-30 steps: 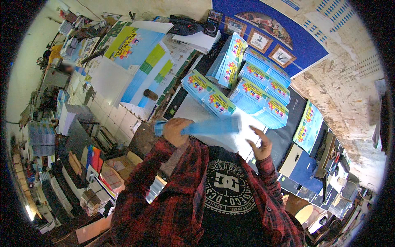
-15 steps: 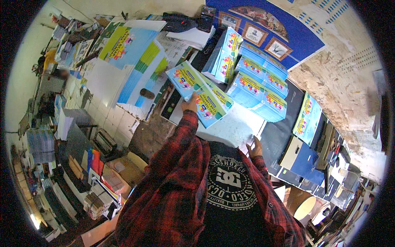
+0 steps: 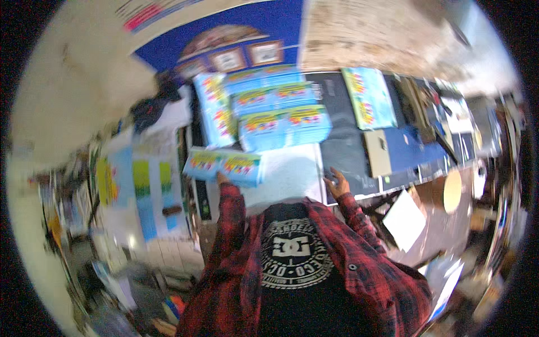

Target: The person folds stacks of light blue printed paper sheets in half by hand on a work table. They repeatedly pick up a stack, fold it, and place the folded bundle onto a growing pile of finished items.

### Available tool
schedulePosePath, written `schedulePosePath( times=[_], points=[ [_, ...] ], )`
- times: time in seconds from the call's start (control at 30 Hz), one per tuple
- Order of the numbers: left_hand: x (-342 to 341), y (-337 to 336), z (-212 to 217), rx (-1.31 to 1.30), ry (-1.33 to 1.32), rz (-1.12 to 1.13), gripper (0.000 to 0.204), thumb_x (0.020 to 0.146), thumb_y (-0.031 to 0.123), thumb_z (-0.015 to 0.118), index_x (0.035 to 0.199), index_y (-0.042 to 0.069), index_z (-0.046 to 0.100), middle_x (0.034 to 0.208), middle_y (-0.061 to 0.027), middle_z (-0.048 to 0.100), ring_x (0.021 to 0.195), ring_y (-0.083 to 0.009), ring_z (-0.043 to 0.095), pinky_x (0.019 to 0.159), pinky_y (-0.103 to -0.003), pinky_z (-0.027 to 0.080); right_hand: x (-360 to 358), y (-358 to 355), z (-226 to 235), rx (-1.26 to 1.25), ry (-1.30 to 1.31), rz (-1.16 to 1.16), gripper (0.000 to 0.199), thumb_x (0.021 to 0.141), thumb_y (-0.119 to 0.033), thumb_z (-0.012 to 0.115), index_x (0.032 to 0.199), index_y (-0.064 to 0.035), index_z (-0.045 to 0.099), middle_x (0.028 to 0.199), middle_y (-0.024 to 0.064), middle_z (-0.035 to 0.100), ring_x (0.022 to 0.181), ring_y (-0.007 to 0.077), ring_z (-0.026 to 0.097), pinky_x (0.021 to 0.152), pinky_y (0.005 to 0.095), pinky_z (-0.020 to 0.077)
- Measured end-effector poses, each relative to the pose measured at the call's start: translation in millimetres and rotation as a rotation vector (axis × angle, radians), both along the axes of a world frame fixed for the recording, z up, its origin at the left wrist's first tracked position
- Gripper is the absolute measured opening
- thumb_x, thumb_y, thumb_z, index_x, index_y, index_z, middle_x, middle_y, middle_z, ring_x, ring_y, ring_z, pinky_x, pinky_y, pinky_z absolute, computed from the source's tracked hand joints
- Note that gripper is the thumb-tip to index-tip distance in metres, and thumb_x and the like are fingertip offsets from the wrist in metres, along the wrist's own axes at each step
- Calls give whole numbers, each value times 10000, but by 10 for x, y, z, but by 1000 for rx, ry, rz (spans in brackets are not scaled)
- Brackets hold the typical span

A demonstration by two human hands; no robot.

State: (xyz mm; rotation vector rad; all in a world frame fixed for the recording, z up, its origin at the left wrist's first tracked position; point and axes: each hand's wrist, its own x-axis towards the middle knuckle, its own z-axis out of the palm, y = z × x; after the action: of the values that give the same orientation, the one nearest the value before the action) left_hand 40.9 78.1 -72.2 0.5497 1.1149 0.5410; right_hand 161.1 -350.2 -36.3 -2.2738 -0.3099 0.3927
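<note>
At the near edge of a long, thin blue-and-yellow printed booklet with two cover pictures side by side, my left hand grips it. Motion blur softens the fingers. The booklet slants over the left part of a pale white board. Just past the board's right edge is my right hand, fingers apart and curved, holding nothing. Behind the board stand piles of matching booklets. One more pile stands crosswise at their left.
A matching booklet pile sits farther right on the dark table, near a beige-and-blue box. Printed sheets cover a surface at left. White paper lies lower right. A blue poster hangs behind.
My view has swung to the right, so the table appears level. The booklet under my left hand now lies nearly straight across. My right hand's fingers look more spread.
</note>
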Motion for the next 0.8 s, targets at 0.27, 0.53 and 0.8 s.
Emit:
schedulePosePath(
  times=[0.27, 0.53, 0.8],
  points=[
    [87, -238, 607, -64, -96, -187, 814, 753, 713, 439, 1252, 70, 466, 1205, -123, 559, 1090, -290, 545, 820, -490, 474, 1641, -581, 86, 535, -33, -467, 517, 840, -229, 634, 1270, 3, 466, 1105, 117, 611, 950, 193, 608, 729, 276, 480],
    [-1419, -72, 380, 88, 294, 54, 744, 789, 652, 460, 1278, 91, 465, 1242, -131, 534, 1098, -317, 525, 842, -535, 447, 3267, -683, -283, 705, 359, -1207, 541, 670, -323, 721, 954, 119, 591, 1010, 210, 627, 893, 275, 608, 825, 358, 460],
    [-2428, -1111, 668, 56, 746, 56, 709, 800, 616, 473, 1287, 100, 460, 1237, -141, 536, 1094, -321, 530, 849, -522, 450, 3381, -386, -498, 703, 0, -1272, 833, 604, -280, 761, 1169, 156, 331, 1138, 251, 546, 1056, 319, 549, 934, 360, 413]
  ],
)
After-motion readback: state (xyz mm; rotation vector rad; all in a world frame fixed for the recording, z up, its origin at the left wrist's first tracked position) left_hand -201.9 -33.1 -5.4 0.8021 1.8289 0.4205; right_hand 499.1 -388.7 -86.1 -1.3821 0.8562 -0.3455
